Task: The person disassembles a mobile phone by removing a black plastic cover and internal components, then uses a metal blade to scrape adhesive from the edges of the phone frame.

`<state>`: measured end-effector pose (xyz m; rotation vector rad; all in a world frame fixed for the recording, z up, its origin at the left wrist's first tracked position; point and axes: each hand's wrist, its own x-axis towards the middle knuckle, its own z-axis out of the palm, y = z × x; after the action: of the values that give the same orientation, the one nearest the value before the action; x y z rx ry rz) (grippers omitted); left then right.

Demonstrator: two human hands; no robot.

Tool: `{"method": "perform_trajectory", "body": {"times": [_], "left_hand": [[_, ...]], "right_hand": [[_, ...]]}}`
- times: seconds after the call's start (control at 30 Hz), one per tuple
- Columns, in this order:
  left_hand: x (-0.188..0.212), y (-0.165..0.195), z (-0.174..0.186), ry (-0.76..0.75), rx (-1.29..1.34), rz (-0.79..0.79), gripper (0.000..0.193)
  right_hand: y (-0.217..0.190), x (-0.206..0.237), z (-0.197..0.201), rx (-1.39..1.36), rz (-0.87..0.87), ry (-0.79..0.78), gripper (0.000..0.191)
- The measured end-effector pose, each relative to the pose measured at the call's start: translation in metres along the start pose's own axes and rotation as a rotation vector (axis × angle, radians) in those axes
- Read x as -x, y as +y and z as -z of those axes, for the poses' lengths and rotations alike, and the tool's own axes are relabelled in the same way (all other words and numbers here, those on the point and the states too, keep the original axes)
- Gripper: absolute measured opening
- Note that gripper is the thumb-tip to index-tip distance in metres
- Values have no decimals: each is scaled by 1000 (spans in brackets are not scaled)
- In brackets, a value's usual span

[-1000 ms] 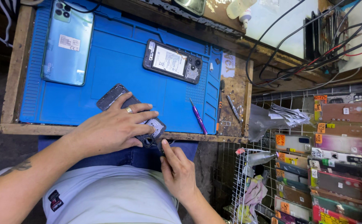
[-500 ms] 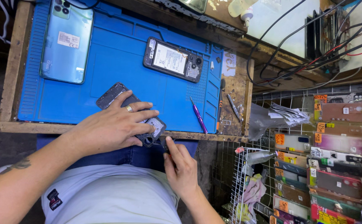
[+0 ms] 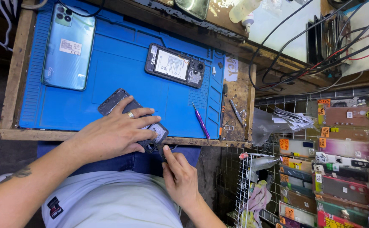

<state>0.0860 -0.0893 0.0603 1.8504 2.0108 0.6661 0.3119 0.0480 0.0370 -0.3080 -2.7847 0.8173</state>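
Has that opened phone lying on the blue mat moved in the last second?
No. The opened phone lies in the same place on the blue mat, beside its right edge.
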Motion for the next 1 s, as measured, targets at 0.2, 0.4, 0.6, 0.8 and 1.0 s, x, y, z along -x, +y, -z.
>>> {"method": "perform_trajectory", "body": {"times": [0.2,0.4,0.6,0.8,1.0], "left_hand": [[0,1,-1,-12,13,11,51],[1,0,0,14,19,-19,52],[1,0,1,-29,16,24,51],[0,1,-1,-5,15,19,54],[-1,-1,-3,-13,6,17,53]], "right_hand": [[-2,4,5,-46,6,-16,51],[0,0,3,52,34,48,54],[-1,0,-3,93,67,49,57],[-1,5,-5,82,75,47,59],[-7,17,-7,3,34,-19,53]]}}
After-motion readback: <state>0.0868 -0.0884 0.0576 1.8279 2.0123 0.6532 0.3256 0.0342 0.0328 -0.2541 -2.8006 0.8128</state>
